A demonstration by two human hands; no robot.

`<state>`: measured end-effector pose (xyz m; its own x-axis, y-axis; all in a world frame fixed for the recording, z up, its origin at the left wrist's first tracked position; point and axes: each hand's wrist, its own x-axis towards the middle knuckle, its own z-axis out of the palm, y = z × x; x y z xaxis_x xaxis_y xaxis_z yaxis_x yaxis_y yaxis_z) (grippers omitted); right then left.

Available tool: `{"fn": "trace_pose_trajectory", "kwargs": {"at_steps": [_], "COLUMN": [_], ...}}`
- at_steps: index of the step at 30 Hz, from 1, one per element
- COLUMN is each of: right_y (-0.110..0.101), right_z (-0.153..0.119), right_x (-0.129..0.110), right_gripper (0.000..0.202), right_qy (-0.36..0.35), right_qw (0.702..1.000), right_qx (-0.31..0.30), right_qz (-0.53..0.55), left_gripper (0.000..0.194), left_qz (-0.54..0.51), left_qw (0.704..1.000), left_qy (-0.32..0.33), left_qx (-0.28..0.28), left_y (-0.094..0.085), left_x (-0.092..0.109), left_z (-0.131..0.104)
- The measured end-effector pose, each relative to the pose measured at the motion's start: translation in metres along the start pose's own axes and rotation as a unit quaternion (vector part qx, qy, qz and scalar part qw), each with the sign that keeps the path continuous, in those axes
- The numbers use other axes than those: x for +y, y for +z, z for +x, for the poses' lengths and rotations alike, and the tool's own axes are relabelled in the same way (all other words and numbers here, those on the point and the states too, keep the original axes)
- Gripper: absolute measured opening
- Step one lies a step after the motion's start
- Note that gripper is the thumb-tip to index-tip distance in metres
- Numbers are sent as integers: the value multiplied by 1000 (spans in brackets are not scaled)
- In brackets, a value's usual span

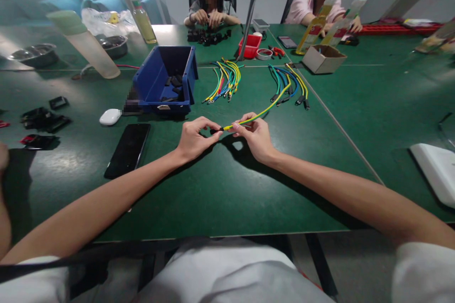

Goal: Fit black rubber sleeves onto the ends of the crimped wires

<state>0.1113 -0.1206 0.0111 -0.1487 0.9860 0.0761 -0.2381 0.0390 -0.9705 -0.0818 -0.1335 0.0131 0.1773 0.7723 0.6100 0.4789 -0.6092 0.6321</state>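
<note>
Between my two hands, over the green table [227,199], is a yellow-green wire [262,114] with a black sleeve [216,131] at its near end. My left hand [196,138] pinches the sleeve between thumb and fingers. My right hand [256,136] grips the wire just behind that end. From there the wire curves up and right, toward a bundle of wires [293,85] with black ends. Left of that bundle lies a second bundle [227,78] of yellow, green and blue wires with bare metal terminals. A blue bin [165,78] holding small black pieces stands beyond my left hand.
A black phone [128,150] and a white earbud case [110,117] lie left of my hands. Farther back stand a small cardboard box [323,59], a red container [250,46], tilted bottles and a metal pole [251,9]. Two people sit across the table. A white device [435,170] is at right.
</note>
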Motion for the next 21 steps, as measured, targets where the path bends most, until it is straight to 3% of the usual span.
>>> {"fn": "trace_pose_trajectory", "kwargs": {"at_steps": [21], "right_y": [-3], "right_z": [6], "right_x": [2], "right_gripper": [48], "right_qy": [52], "right_qw": [997], "right_qx": [-5], "right_qz": [50], "left_gripper": [10], "left_qz": [17], "left_qw": [1000], "left_qy": [-8], "left_qx": [17], "left_y": [0], "left_x": [-1], "left_z": [0]}}
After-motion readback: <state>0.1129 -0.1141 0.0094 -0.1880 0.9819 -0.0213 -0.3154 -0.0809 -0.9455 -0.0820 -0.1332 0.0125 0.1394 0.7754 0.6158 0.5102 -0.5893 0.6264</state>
